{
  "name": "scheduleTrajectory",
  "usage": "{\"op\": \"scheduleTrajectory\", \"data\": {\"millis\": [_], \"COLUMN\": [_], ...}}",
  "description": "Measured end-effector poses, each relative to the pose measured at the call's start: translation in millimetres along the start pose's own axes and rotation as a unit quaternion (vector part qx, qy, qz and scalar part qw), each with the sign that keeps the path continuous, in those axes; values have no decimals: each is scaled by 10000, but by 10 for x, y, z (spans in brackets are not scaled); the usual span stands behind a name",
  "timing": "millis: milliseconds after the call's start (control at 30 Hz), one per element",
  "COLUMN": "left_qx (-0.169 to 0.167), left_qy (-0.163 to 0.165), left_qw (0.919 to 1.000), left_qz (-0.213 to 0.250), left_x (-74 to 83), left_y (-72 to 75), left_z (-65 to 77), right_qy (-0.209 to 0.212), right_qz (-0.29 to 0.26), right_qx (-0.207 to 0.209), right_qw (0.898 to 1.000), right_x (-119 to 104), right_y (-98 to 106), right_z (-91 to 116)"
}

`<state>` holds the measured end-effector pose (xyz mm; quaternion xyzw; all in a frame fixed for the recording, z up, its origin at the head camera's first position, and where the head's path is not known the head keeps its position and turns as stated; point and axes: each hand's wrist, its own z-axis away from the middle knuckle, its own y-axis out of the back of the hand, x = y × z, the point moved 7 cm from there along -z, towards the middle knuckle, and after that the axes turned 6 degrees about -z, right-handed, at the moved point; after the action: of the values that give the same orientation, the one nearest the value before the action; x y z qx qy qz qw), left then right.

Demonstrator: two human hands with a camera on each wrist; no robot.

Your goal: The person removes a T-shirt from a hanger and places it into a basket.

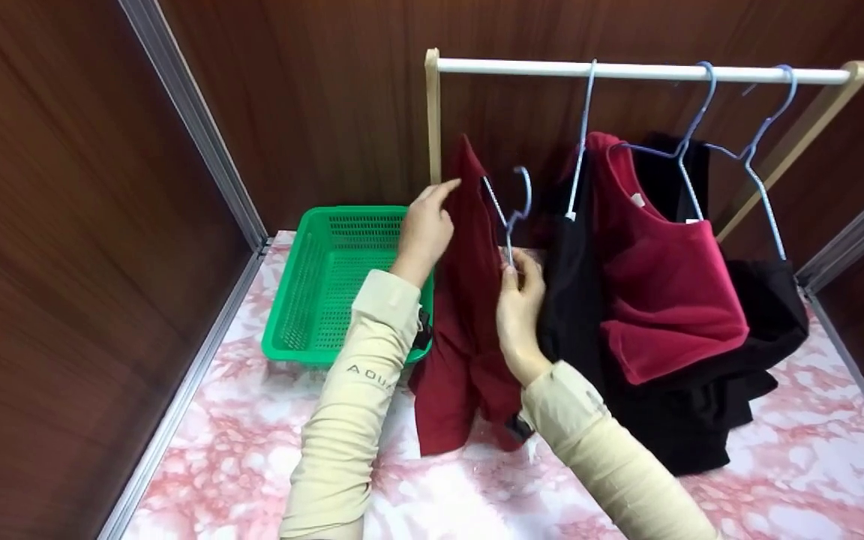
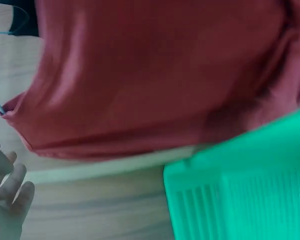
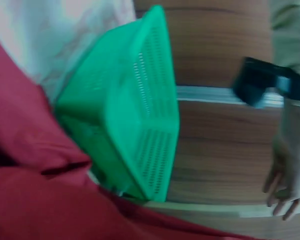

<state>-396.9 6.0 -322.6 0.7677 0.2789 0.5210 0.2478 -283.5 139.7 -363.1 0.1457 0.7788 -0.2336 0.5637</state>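
A dark red garment (image 1: 466,300) hangs on a light blue wire hanger (image 1: 520,196), whose hook stands free below the rail. My right hand (image 1: 520,300) pinches the lower part of this hanger at the garment's edge. Beside the garment's left side is my left hand (image 1: 426,229), its index finger extended towards the cloth. In the left wrist view the fingers of that left hand (image 2: 10,187) are loosely bent with nothing in them, apart from the garment's shoulder (image 2: 20,120). The right wrist view shows the cloth (image 3: 50,200) close up, with the right hand out of sight.
A green perforated basket (image 1: 312,285) stands on the marbled surface at left. The white rail (image 1: 522,67) of a wooden-ended rack carries several hangers with black clothes (image 1: 574,300) and a red sleeveless top (image 1: 672,292). Wood-grain panels (image 1: 289,90) enclose the area.
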Motion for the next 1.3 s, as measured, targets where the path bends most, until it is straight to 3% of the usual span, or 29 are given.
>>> {"op": "scheduleTrajectory", "data": {"millis": [100, 167, 300, 400, 467, 600, 733, 867, 1000, 1200, 1300], "left_qx": [-70, -121, -85, -26, -28, -20, -22, -150, -125, 104, 326], "left_qy": [-215, -518, -1513, -2172, -2440, -2624, -2716, -2799, -2819, -3101, -2759], "left_qw": [9997, 9972, 9768, 9636, 9585, 9575, 9552, 9516, 9512, 9320, 9445], "left_qz": [-49, -534, -1511, -1558, -1472, -1200, -1175, -1263, -1246, -1871, -1755], "left_x": [87, 145, 252, 299, 312, 316, 339, 383, 412, 443, 403], "left_y": [-38, -61, -95, -103, -101, -83, -97, -146, -145, -79, 16], "left_z": [3, 13, 68, 116, 140, 173, 205, 231, 242, 263, 210], "right_qy": [55, 19, -103, -326, -476, -566, -568, -125, 222, 83, 130], "right_qz": [-62, -219, -544, -806, -678, -26, -114, 48, 512, 971, 1105], "right_qx": [-50, -163, -299, -250, -134, -81, -528, -1026, -1020, -833, -906], "right_qw": [10000, 9996, 9980, 9959, 9965, 9984, 9969, 9946, 9932, 9917, 9896], "right_x": [83, 130, 198, 256, 299, 347, 307, 192, 117, 151, 202], "right_y": [88, 125, 178, 211, 240, 281, 232, 178, 200, 275, 308], "right_z": [52, 84, 145, 187, 208, 211, 170, 108, 72, 45, 36]}}
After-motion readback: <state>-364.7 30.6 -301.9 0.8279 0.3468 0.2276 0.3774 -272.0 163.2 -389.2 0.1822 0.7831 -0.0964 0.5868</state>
